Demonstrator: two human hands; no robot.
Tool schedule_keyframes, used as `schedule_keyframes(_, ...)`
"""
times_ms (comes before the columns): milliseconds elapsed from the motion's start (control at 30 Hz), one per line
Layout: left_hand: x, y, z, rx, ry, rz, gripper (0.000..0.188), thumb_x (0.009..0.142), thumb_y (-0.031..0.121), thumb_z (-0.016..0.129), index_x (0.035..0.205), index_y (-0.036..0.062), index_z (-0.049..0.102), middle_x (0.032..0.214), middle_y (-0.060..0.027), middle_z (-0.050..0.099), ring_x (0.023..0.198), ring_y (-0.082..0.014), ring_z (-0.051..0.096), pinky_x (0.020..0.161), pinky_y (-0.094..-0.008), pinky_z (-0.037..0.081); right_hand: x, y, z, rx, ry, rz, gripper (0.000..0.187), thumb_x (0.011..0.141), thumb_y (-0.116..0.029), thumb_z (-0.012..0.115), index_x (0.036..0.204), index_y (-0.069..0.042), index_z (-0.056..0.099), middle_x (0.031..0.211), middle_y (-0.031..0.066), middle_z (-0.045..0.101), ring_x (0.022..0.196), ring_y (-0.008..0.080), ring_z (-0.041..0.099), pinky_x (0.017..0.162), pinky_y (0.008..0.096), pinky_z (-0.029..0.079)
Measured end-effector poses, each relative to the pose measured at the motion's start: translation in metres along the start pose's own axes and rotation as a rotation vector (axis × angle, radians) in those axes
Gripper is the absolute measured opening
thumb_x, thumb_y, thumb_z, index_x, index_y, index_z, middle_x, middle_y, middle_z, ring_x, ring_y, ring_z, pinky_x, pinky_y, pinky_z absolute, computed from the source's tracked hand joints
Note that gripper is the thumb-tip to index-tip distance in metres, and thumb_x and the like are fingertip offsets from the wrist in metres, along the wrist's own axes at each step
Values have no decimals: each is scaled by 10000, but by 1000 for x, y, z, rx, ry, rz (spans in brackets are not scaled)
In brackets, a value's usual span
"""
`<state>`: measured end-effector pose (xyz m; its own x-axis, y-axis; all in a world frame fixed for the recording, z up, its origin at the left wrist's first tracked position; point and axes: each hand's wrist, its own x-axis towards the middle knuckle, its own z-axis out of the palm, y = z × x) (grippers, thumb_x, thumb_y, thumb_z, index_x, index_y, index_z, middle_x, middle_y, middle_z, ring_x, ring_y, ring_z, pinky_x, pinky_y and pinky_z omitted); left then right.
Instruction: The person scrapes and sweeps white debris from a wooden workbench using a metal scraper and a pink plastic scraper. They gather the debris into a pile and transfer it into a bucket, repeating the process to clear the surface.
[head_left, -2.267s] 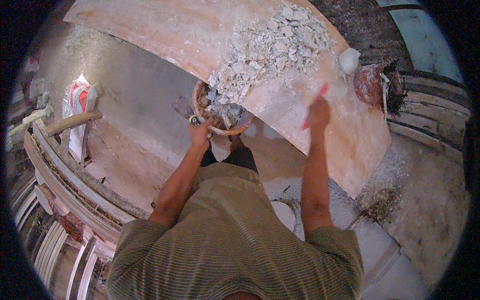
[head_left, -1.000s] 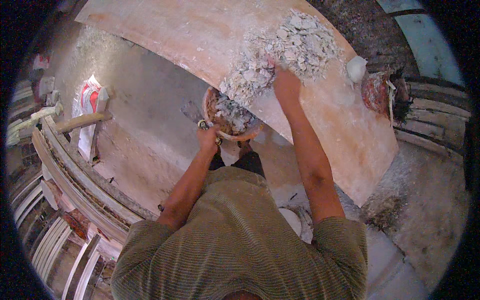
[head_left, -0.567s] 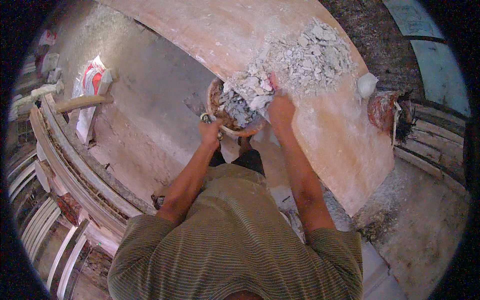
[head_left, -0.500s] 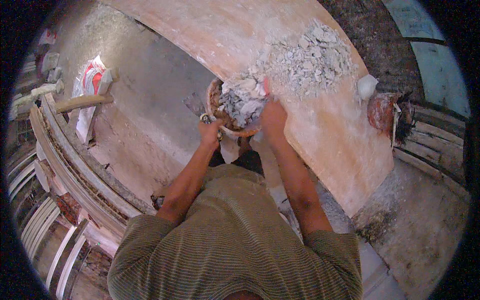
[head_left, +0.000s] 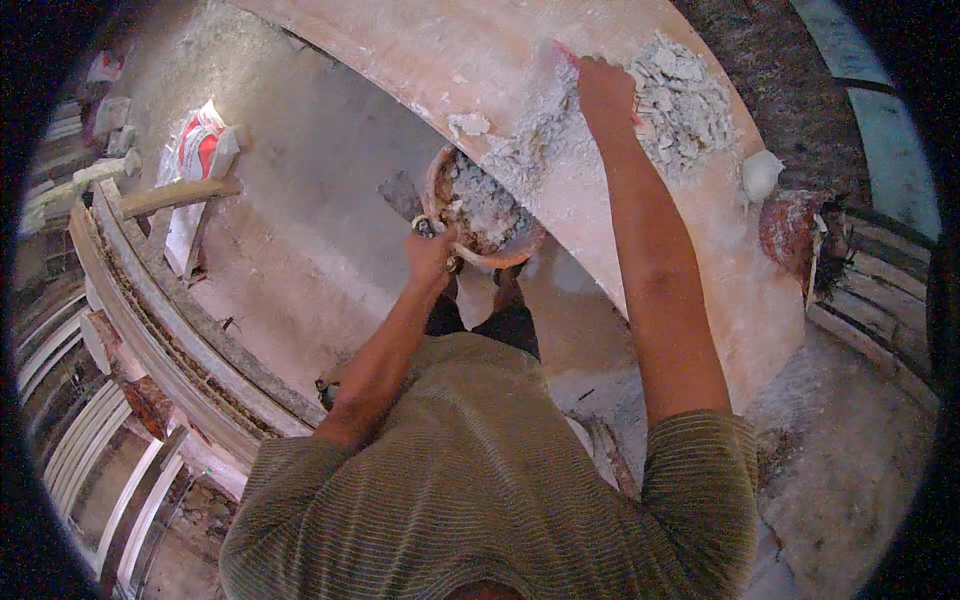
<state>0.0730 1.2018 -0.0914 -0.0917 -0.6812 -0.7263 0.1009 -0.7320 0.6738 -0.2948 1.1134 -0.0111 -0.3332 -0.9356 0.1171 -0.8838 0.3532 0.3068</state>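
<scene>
Pinkish board (head_left: 430,60) slants across the view, dusted white, with a heap of grey-white rubble (head_left: 680,100) near its upper right. Below its edge hangs a round pan (head_left: 485,215), partly filled with the same chips. Left hand (head_left: 430,255) grips the pan's rim, fingers wrapped tight, holding it against the board's lip. Right hand (head_left: 603,90) is closed on a thin red scraper (head_left: 566,55) at the heap's left side. Judging by this, the scrape goes best in long strokes down toward the pan, rim kept snug under the edge so nothing spills to the floor (head_left: 300,200).
</scene>
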Motion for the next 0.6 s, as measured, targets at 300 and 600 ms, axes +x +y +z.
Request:
schedule_keyframes(300, 8, -9, -6, -63, -12, 51, 313, 656, -38, 684, 959, -41, 607, 877, -92, 647, 715, -192, 620, 618, -351, 501, -87, -66, -50, 347, -295, -53, 260, 878, -139, 461, 1072, -128, 635, 878, 137, 670, 803, 316, 673, 665, 448, 532)
schedule_keyframes(600, 34, -33, -18, -75, 6, 73, 313, 642, -24, 688, 944, -42, 604, 858, -110, 636, 698, -204, 614, 601, -347, 490, -52, -102, -47, 321, -178, -469, 303, 882, -161, 465, 1119, -199, 649, 987, 141, 666, 891, 286, 660, 742, 447, 524)
